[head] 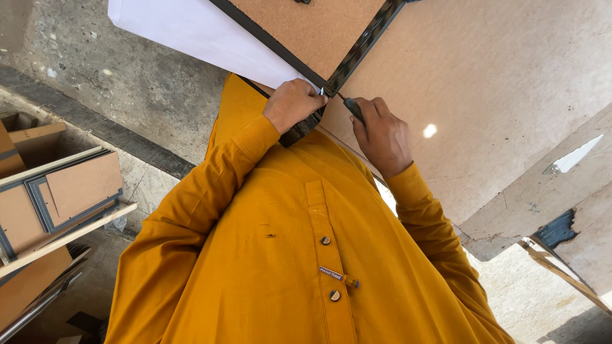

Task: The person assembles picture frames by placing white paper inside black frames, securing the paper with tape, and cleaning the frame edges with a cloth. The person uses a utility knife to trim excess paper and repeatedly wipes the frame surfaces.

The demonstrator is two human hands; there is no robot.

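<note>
A picture frame lies back-up, with a brown backing board (306,28) and a black moulding (363,44); its corner points toward me. My left hand (294,103) grips the black moulding right at that corner. My right hand (382,134) is closed on a dark-handled tool (352,108), and the tool's thin metal tip touches the frame corner beside my left fingers. A white sheet (191,32) sticks out from under the frame on the left. My mustard-yellow shirt (287,255) fills the lower part of the view.
A large brown board (510,76) lies under the frame and stretches to the right. At the left stands a stack of framed boards (70,191) with a wooden strip (64,239) across it. A white shard (574,158) lies at the right. Grey stone floor (127,76) shows at the upper left.
</note>
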